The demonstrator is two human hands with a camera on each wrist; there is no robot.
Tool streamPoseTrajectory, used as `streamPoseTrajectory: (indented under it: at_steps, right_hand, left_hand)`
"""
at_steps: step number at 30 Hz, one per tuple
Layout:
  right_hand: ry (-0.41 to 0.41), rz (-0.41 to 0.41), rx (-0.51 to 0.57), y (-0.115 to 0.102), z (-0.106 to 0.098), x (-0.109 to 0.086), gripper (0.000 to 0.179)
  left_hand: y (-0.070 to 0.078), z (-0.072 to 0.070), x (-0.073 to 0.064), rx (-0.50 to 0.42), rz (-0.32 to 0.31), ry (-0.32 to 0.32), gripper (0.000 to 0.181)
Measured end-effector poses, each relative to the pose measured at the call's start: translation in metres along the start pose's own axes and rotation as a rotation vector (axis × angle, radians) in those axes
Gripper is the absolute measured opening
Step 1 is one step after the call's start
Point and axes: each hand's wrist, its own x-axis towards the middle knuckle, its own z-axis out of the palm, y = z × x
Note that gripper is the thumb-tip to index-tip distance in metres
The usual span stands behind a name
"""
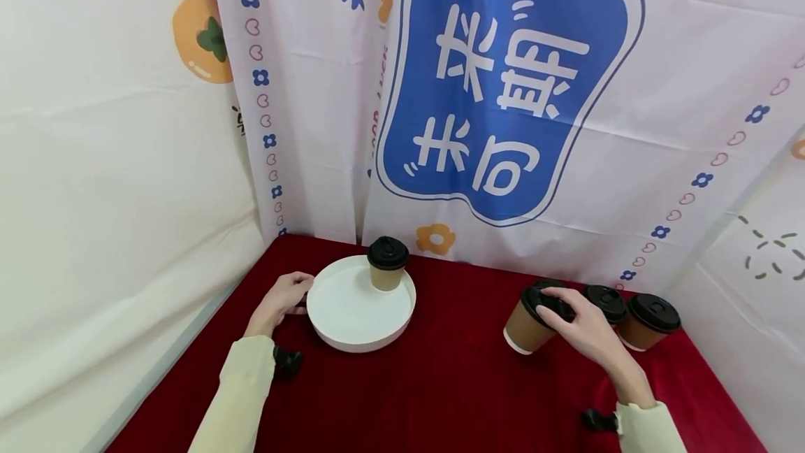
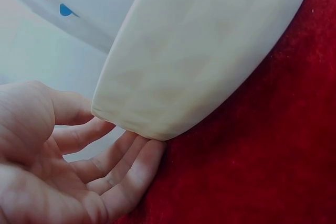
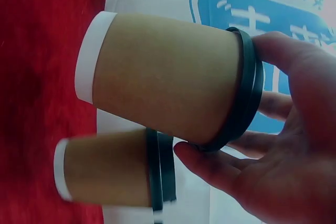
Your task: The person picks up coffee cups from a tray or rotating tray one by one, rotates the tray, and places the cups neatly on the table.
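Note:
My right hand (image 1: 581,327) grips a brown paper cup (image 1: 527,327) by its black lid, fingers and thumb around the rim. In the right wrist view the held cup (image 3: 168,77) is tilted and off the cloth, with a second lidded cup (image 3: 107,171) beyond it. On the left, my left hand (image 1: 284,300) holds the edge of a round white tray (image 1: 361,341); in the left wrist view its fingertips lie under the rim and the thumb is against the side of the tray (image 2: 205,51). One lidded cup (image 1: 386,271) stands upright in the tray, near its back edge.
Behind the right hand stand several more lidded cups, among them one at the far right (image 1: 650,320) and one beside it (image 1: 605,301). A dark red cloth (image 1: 453,383) covers the table. A white printed curtain (image 1: 327,124) hangs along the back, with plain walls of fabric at both sides.

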Motion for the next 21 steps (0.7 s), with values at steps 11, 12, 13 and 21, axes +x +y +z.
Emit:
streamPoseTrajectory:
  at_steps: [11, 12, 13, 21]
  right_hand:
    - [-0.015, 0.142, -0.07, 0.028, -0.036, -0.027, 0.054]
    - [-0.01, 0.15, -0.074, 0.03, -0.039, -0.028, 0.054]
    - [-0.003, 0.155, -0.082, 0.032, -0.041, -0.03, 0.054]
    - [0.012, 0.244, -0.15, 0.057, -0.062, -0.046, 0.059]
  left_hand:
    - [-0.002, -0.001, 0.002, 0.0, 0.007, 0.002, 0.045]
    - [-0.002, -0.001, 0.002, -0.001, 0.006, 0.006, 0.045]
    - [-0.002, -0.002, 0.002, -0.002, 0.005, 0.007, 0.045]
    - [-0.003, -0.003, 0.004, -0.001, 0.002, -0.004, 0.044]
